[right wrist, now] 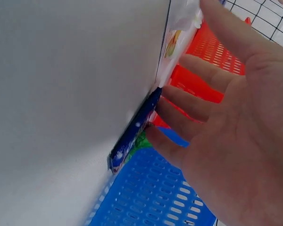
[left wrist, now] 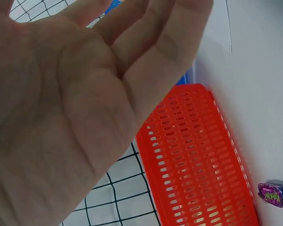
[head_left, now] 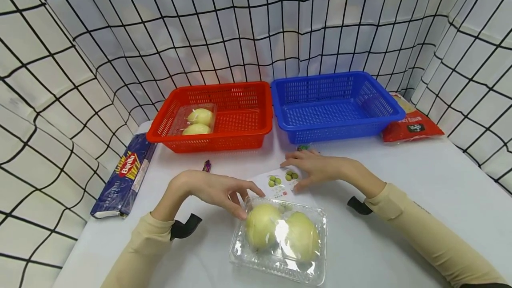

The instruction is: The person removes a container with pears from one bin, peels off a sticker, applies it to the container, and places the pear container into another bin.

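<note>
Two fruits in one clear box, left hand relaxed at its corner, right hand spread at one card

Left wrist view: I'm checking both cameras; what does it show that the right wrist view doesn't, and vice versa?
Only the left wrist view shows the palm of the left hand and a purple candy. Only the right shows the palm of the right hand, a dark blue packet near that hand and something green beside it. Both show the red basket, blue basket and black grid.
</note>
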`<action>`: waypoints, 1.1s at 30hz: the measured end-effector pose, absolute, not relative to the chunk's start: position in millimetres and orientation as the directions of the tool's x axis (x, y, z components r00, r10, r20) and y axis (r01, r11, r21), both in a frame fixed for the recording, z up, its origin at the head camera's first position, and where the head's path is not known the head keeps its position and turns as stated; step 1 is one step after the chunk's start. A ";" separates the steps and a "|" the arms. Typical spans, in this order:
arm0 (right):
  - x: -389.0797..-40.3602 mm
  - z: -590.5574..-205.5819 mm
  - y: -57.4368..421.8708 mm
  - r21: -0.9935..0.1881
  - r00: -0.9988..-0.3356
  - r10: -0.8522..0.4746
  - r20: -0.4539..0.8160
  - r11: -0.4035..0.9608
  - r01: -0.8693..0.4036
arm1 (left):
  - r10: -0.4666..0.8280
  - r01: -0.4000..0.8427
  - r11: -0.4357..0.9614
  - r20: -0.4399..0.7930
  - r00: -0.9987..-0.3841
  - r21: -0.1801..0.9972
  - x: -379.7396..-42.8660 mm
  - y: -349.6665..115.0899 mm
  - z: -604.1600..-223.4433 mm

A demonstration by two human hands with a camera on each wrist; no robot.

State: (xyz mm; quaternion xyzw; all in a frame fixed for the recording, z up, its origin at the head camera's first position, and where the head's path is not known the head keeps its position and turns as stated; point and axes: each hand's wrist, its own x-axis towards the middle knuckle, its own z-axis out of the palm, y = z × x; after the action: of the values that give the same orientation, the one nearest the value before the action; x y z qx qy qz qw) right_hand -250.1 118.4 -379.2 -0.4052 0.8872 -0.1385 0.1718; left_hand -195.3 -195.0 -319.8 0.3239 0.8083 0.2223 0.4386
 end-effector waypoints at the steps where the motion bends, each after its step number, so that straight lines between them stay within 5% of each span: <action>1: -250.1 -379.5 118.8 -0.384 -0.610 -0.766 -0.202 0.635 -0.670 | 0.717 0.333 0.694 -0.566 -0.408 0.639 -195.1 -194.3 -320.5; 17: -254.0 -379.7 118.5 -0.347 -0.559 -0.823 -0.104 0.557 -0.755 | 0.693 0.301 0.717 -0.593 -0.410 0.629 -196.6 -192.1 -323.5; 33: -259.2 -378.9 116.8 -0.438 -0.509 -0.860 0.036 0.445 -0.782 | 0.663 0.289 0.744 -0.612 -0.432 0.602 -195.8 -190.0 -320.4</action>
State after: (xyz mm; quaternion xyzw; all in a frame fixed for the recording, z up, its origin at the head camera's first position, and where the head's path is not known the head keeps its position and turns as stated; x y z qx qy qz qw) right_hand -259.2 116.8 -378.9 -0.4860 0.8444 -0.2038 0.0962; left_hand -195.8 -190.0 -320.4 0.2901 0.8199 0.2091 0.4471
